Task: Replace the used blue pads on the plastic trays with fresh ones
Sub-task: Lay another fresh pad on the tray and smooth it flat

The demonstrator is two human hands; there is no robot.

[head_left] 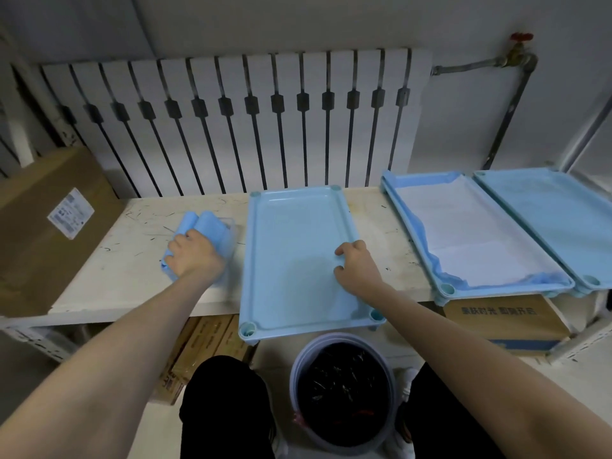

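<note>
Nearest the camera, the person's knees in dark trousers flank a round bin (342, 392) with a pale rim and a black liner. Its contents are too dark to make out. It stands on the floor just in front of the table's edge.

Flat cardboard boxes (205, 346) lie under the table, partly hidden by the left arm. To the right sits a printed carton (503, 323).

On the scuffed, scratched white table (132, 260) a bare light-blue plastic tray (252, 260) overhangs the front edge. It is smooth, with round sockets at its corners. The right hand (356, 263) has its fingers curled over the tray's right rim, gripping it.

To the left, apart from that tray, the left hand (195, 256) closes on a soft folded bundle of blue pads (207, 226). The bundle seems to lie in a clear wrapper, though blur makes this uncertain.

To the right, a second tray (447, 289) holds a pad with its white face up and crumpled blue edges. Touching it, a third tray (592, 280) is covered in blue and cut off by the frame.

At far left a large brown carton (39, 243) with a white label leans on the table. Behind everything stands a ribbed white radiator (231, 120) and a grey pipe with a red valve (520, 38).
</note>
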